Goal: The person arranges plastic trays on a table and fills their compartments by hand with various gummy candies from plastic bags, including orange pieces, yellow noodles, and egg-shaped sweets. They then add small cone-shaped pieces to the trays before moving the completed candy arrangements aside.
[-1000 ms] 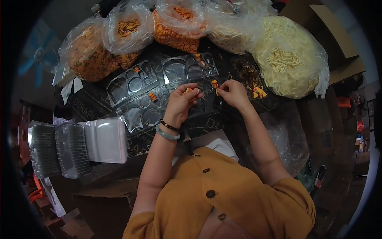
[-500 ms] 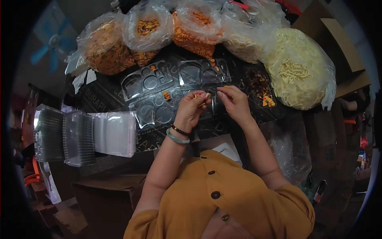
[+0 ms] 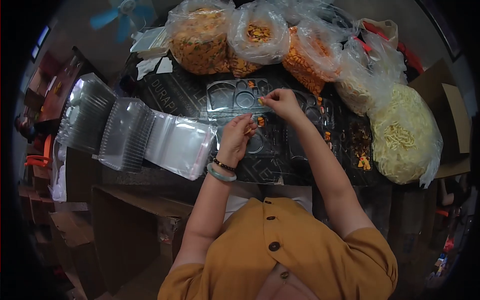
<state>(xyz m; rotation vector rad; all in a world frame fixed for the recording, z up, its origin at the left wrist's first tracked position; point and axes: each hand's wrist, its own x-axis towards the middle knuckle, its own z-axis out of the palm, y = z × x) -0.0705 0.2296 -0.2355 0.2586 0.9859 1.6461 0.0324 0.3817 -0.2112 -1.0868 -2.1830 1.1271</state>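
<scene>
My right hand (image 3: 284, 104) is closed in a pinch on a small yellowish piece (image 3: 261, 101), above the right edge of the far left clear compartment tray (image 3: 216, 102). My left hand (image 3: 235, 136) is over the near left tray (image 3: 267, 150), fingers curled inward. Something small and pale seems to show at its fingertips, but what it is I cannot make out. Small orange pieces (image 3: 260, 121) sit in a compartment of the near left tray, and more orange pieces (image 3: 251, 84) in the far one. Two further trays stand to the right, partly behind my right forearm, with orange pieces (image 3: 327, 136) in them.
Open bags of orange pieces (image 3: 197, 47) line the table's back, and a big bag of pale yellow pieces (image 3: 406, 132) stands at the right. Stacked clear plastic containers (image 3: 85, 112) and clear plastic sleeves (image 3: 180, 142) lie at left. Loose yellow-orange pieces (image 3: 363, 162) lie near the right edge.
The view has turned left, so the table appears farther right. Both hands have moved left across the trays; my right hand has gone from the right trays to the far left one.
</scene>
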